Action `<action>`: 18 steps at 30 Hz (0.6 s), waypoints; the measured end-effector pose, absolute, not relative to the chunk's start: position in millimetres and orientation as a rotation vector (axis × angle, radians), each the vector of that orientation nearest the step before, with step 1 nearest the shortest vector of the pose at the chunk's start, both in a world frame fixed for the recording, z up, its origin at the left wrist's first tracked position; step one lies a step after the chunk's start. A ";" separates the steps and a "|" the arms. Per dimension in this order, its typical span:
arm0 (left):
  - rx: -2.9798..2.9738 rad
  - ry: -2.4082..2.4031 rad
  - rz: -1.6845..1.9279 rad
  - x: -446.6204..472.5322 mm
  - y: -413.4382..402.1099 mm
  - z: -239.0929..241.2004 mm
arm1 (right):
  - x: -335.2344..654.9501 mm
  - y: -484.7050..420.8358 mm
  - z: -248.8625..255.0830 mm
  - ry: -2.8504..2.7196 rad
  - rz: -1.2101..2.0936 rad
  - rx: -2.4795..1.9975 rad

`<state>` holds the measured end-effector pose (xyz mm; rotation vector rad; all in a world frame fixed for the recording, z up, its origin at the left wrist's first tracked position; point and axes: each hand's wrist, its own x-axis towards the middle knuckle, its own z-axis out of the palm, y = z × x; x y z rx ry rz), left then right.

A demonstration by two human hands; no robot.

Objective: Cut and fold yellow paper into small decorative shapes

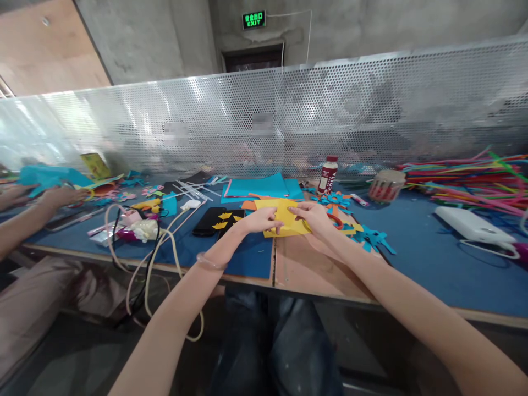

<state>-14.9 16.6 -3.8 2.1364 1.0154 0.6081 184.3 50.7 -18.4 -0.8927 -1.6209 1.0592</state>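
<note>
A sheet of yellow paper (283, 208) is stretched between my two hands, just above the table's near edge. My left hand (262, 220) grips its left side, with thumb and fingers curled around it. At the right side, my right hand (312, 215) pinches the sheet between thumb and bent fingers. Small yellow paper cutouts (221, 221) with jagged edges lie on a black phone-like slab to the left of my left hand. An orange ring-shaped piece (336, 221) shows beside my right hand, partly hidden by it. Blue paper cutouts (373, 240) lie farther right.
Blue sheets (259, 187) are stacked behind the yellow one. A dark red bottle (328, 175), a clear jar (386, 186), colourful pipe cleaners (462, 179) and a white power bank (474, 226) stand or lie rightward. Cables (175, 250) hang over the edge; another person's hands (66, 197) are at far left.
</note>
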 end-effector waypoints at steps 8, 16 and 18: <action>2.141 0.989 0.565 -17.1 18.7 -4.8 | 183.5 51.0 -19.5 -1.579 1.091 -0.903; 2.181 1.076 0.569 -19.1 17.3 -2.3 | 184.3 55.9 -23.4 -1.510 1.150 -0.867; 2.134 1.065 0.583 -18.2 14.6 -0.8 | 185.6 57.3 -24.0 -1.566 1.079 -0.893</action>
